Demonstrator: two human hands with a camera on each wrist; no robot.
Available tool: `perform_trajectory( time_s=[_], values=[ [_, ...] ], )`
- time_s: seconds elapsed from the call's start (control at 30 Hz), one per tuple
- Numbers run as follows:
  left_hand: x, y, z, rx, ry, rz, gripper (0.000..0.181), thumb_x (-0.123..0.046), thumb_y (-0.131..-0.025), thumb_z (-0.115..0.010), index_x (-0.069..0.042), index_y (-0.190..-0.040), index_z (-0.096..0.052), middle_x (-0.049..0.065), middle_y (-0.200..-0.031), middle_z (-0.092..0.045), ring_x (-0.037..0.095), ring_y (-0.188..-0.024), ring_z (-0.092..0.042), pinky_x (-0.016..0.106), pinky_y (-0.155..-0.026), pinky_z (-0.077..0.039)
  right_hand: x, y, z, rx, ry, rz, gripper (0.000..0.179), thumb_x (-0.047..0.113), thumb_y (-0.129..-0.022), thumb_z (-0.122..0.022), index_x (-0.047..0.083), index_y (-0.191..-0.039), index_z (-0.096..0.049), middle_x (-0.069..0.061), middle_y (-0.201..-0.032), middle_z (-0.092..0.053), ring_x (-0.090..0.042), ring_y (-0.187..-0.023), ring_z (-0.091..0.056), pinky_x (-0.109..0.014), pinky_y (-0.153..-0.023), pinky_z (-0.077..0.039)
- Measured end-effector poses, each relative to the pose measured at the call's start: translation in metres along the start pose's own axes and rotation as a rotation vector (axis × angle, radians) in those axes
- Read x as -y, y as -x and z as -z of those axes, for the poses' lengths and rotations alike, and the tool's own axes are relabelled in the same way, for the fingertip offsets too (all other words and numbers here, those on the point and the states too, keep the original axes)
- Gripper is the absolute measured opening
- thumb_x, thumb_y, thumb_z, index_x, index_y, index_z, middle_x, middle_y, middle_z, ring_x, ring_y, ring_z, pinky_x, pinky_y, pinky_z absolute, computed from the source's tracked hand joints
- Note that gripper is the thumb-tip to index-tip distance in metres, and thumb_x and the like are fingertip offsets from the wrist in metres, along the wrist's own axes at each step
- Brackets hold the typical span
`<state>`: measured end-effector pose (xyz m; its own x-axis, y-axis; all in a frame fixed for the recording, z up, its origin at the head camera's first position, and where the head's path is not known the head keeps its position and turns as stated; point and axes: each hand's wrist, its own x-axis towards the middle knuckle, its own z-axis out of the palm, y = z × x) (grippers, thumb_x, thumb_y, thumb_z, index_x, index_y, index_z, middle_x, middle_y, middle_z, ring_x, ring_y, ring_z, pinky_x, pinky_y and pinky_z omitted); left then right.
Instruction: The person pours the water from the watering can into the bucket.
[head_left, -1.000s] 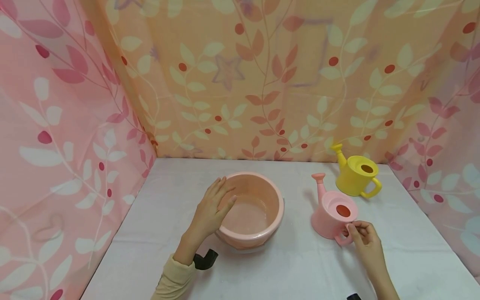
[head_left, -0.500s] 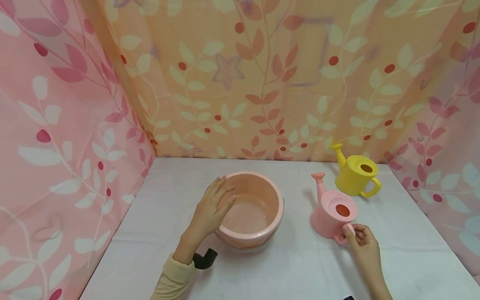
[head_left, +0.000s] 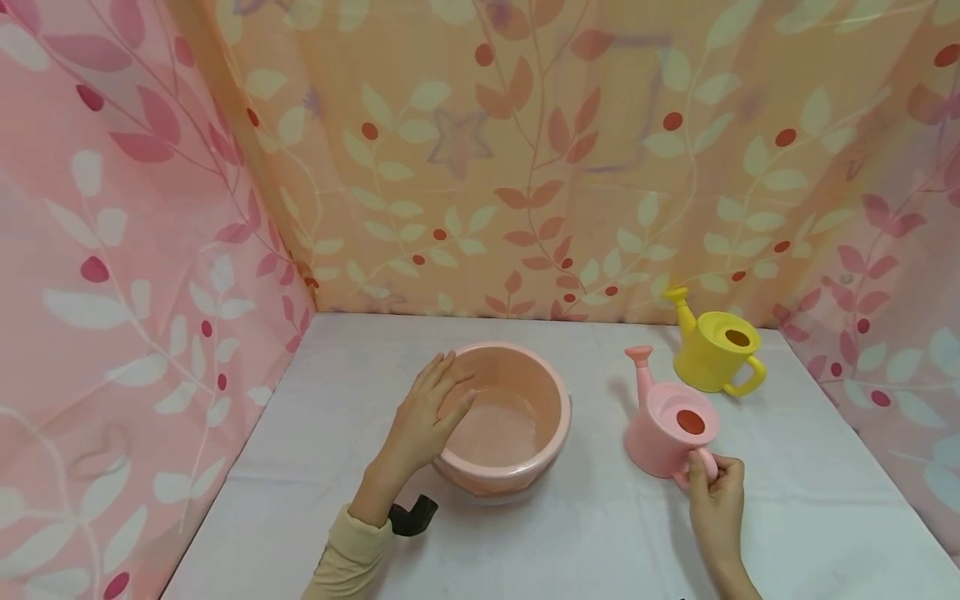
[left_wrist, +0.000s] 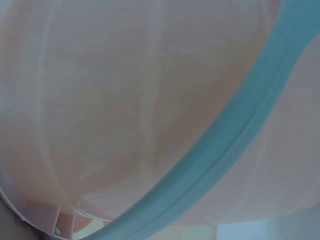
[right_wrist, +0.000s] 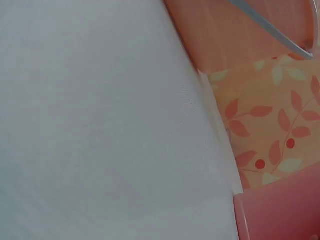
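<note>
A light pink bucket (head_left: 495, 472) stands upright at the middle of the table. My left hand (head_left: 422, 417) rests at its left rim, fingers stretched out and thumb apart. Filling the left wrist view is the bucket's wall (left_wrist: 110, 100), crossed by its blue-green carrying handle (left_wrist: 220, 132). To the right is a pink watering can (head_left: 656, 442), its spout toward the back. My right hand (head_left: 716, 504) grips the can's handle between thumb and curled fingers. Part of the can's pink side (right_wrist: 280, 212) shows low in the right wrist view.
A yellow watering can (head_left: 711, 354) stands behind the pink one, at the back right. White cloth (head_left: 300, 467) covers the table. Leaf-patterned curtains (head_left: 465, 208) close off the back and both sides. A black piece (head_left: 414, 515) sits at my left wrist.
My right hand has turned and shifted slightly, its fingers now further round the pink watering can's handle. The can and bucket stay in place, and my left hand keeps its position.
</note>
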<state>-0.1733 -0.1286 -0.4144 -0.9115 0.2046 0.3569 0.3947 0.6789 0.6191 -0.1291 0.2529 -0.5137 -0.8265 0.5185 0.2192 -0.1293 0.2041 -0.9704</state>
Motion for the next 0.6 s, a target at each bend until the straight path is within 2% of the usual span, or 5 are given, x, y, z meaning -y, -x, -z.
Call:
perform_trajectory(
  time_s=[0.13,0.33,0.6],
  values=[
    [-0.0004,0.0001,0.0005,0.000,0.001,0.006,0.036,-0.039,-0.094,-0.051,-0.023,-0.125,-0.057,0.005,-0.150,-0.031,0.022,-0.141,-0.018,0.062,-0.101,-0.028,-0.0052,-0.0030,-0.0004,-0.033,-0.077,0.012,0.014,0.005,-0.092,-0.053,0.015,-0.096,-0.044,-0.001,-0.096,-0.050,0.002,-0.077,-0.061,-0.017,-0.058,-0.052],
    [-0.0013,-0.0005,0.0011,0.001,0.000,0.011,0.036,-0.043,-0.094,-0.049,-0.025,-0.125,-0.057,0.002,-0.151,-0.029,0.023,-0.141,-0.019,0.063,-0.100,-0.028,-0.0088,-0.0079,0.0018,-0.051,-0.237,0.042,0.014,0.002,-0.091,-0.054,0.013,-0.094,-0.046,-0.002,-0.093,-0.056,0.001,-0.080,-0.062,-0.019,-0.058,-0.052],
    [-0.0016,0.0017,0.0009,-0.005,0.001,0.003,0.039,-0.044,-0.094,-0.048,-0.022,-0.124,-0.058,0.006,-0.150,-0.031,0.025,-0.141,-0.020,0.065,-0.099,-0.029,-0.0100,-0.0078,0.0030,-0.108,-0.270,0.015,0.011,0.005,-0.090,-0.057,0.012,-0.092,-0.048,-0.002,-0.083,-0.052,-0.007,-0.072,-0.052,-0.019,-0.056,-0.052]
  ],
)
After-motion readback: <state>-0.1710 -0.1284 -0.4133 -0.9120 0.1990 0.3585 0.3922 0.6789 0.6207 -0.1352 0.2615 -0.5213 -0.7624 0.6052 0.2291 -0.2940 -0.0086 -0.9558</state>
